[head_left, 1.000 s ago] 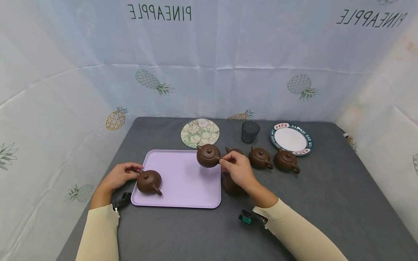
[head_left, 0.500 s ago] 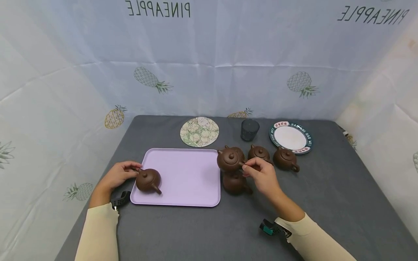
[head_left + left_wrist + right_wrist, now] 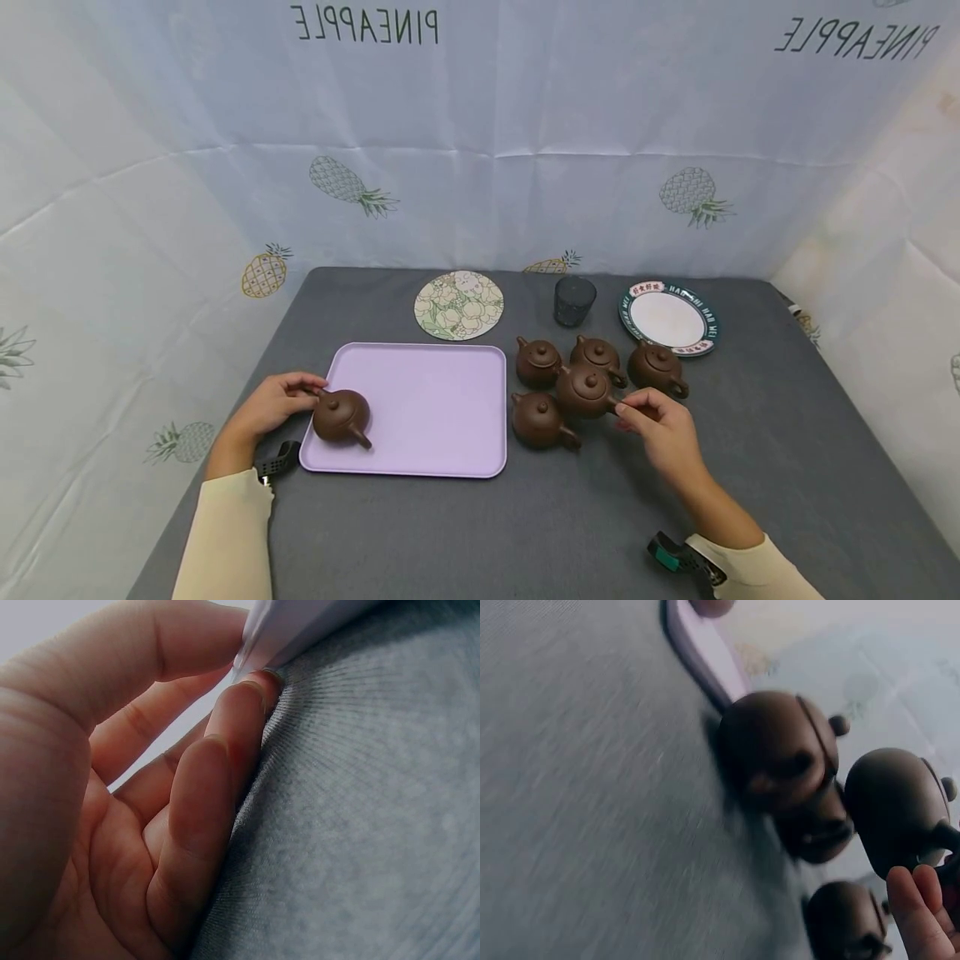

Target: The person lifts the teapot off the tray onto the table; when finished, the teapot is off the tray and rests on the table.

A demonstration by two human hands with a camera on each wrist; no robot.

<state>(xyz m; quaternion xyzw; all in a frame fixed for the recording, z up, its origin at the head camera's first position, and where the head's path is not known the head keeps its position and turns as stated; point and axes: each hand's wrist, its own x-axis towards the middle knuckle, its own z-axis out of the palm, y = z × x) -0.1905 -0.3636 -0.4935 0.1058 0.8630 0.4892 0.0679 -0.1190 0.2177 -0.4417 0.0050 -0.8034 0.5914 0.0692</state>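
A brown teapot (image 3: 585, 392) hangs above the grey table, its handle pinched by my right hand (image 3: 660, 433). In the right wrist view my fingertips meet the handle side of that round pot. Below and around it are other brown teapots: a near one (image 3: 536, 421), two behind and a far right one (image 3: 655, 367). My left hand (image 3: 273, 408) stays at the left edge of the lilac tray (image 3: 435, 417); the left wrist view shows thumb and fingers pinching its rim (image 3: 262, 637). Just inside that edge sits a single teapot (image 3: 341, 415).
Behind the tray lies a round floral mat (image 3: 459, 306). A dark ribbed cup (image 3: 574, 301) stands at the back, left of a white plate (image 3: 669, 319) with a green lettered rim. Patterned cloth (image 3: 495, 150) walls the table's back and sides.
My right hand has carried the teapot rightward, from over the tray's right edge to above the grouped teapots. The left hand, the tray and the pot on it have not moved.
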